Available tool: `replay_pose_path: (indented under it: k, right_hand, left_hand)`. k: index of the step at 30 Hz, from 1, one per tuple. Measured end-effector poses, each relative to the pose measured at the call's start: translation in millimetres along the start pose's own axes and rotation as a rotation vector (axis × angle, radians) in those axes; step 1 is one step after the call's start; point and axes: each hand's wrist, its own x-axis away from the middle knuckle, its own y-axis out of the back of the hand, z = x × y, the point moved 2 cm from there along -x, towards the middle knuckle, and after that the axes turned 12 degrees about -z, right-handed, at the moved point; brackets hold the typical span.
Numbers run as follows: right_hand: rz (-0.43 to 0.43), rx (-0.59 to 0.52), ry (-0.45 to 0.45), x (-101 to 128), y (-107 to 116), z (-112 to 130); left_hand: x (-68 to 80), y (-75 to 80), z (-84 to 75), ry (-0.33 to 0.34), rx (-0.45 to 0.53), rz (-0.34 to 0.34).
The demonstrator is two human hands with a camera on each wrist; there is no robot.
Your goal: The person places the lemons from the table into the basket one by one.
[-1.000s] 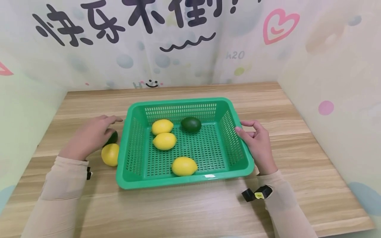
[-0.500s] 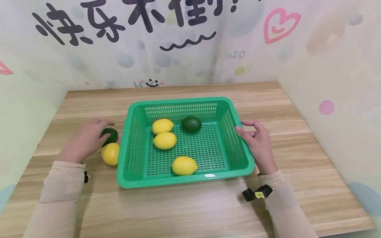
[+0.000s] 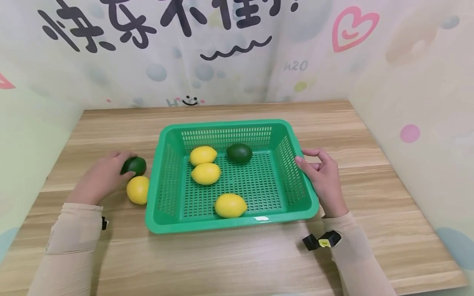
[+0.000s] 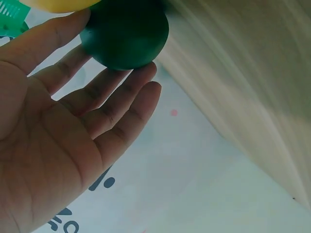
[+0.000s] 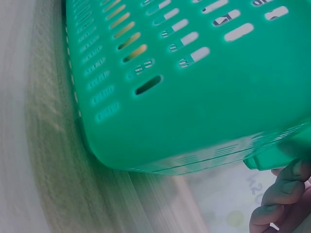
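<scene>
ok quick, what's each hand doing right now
Left hand: open, straight fingers touching the dark green fruit, not yet wrapped round it.
Right hand: fingers curled at the basket rim; a real grip cannot be told.

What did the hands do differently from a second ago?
The left hand slid back toward the person, uncovering the green fruit beside the basket; its fingertips now touch it. The right hand stayed at the basket's right rim, and the yellow lemon outside did not move.
</scene>
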Motion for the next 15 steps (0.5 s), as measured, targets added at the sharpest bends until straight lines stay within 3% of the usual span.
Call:
replay_pose_path:
  k: [15]
  right_hand:
    - [-0.006,-0.008,-0.005,0.3,-0.5,0.4]
  left_hand:
    - [-8.7,-9.1,15.0,0.097,0.073,0.020]
